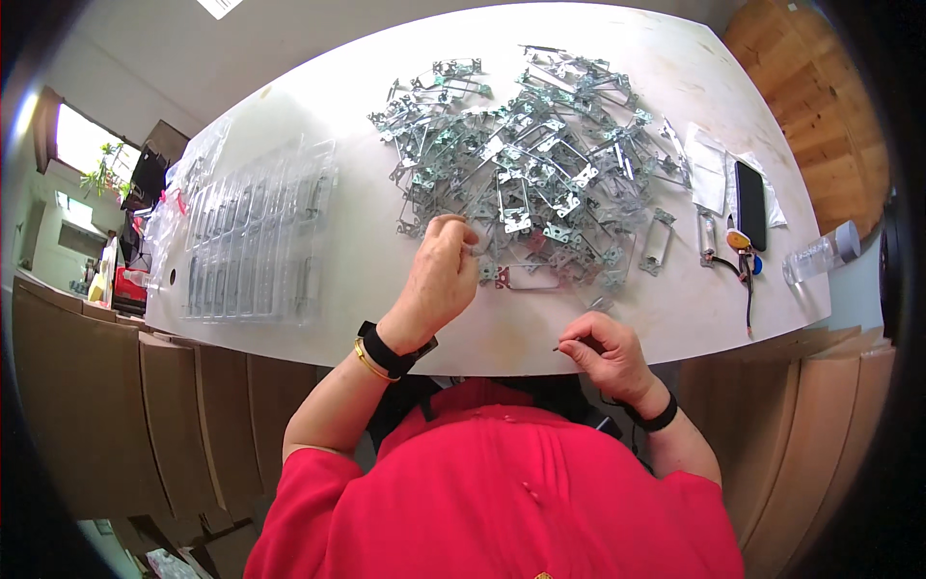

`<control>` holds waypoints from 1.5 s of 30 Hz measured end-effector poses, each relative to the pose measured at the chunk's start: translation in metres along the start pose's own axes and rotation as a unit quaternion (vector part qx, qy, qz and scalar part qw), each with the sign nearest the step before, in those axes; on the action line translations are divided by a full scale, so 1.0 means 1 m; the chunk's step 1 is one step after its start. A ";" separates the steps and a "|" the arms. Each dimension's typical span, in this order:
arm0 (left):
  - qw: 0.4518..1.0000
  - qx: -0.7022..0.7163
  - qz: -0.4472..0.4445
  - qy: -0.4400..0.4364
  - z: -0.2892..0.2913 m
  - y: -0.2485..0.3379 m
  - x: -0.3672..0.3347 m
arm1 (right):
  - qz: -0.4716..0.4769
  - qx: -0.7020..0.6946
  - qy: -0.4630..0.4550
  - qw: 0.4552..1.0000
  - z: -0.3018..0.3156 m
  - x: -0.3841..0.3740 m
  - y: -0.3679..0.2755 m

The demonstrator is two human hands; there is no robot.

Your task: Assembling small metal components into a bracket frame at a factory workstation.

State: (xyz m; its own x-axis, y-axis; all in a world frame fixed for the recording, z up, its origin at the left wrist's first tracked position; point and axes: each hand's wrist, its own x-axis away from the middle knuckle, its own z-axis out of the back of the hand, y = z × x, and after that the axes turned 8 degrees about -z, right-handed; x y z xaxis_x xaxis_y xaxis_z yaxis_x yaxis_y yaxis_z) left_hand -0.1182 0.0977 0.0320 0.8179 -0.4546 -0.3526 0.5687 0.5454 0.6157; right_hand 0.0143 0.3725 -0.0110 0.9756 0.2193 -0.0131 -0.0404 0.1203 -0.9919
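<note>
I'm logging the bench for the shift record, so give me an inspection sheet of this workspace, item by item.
Surface: white table with a rounded edge, lightly marked.
Job's things: large tangled pile of metal frames at centre; one frame lies at the pile's near edge.
Clutter: clear plastic trays and bags at left; dark phone, papers and a clear bottle at right.
Grippers: left hand reaches into the pile's near edge, fingers curled; right hand pinches a small thin dark piece at the table edge.
Cables: a dark cord runs off the right edge.
Surroundings: wooden floor; window with a plant at far left.
</note>
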 end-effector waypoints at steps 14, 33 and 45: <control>0.947 0.147 0.280 -0.047 0.000 0.012 -0.018 | -0.033 0.023 0.020 0.999 -0.004 0.002 -0.003; 0.929 0.279 0.242 0.024 0.029 0.014 -0.009 | -0.058 0.046 0.046 0.996 -0.009 0.002 -0.006; 0.975 0.126 0.176 -0.044 0.060 -0.001 0.066 | -0.081 0.053 0.063 0.993 -0.012 0.001 -0.001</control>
State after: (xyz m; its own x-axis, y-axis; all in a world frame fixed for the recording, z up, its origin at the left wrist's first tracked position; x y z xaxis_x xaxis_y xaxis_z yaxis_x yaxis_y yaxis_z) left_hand -0.0699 0.0248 0.0503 0.9413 -0.3359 -0.0336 0.2060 0.4928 0.8454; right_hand 0.0183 0.3612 -0.0115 0.9901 0.0656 0.1238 0.1041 0.2472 -0.9634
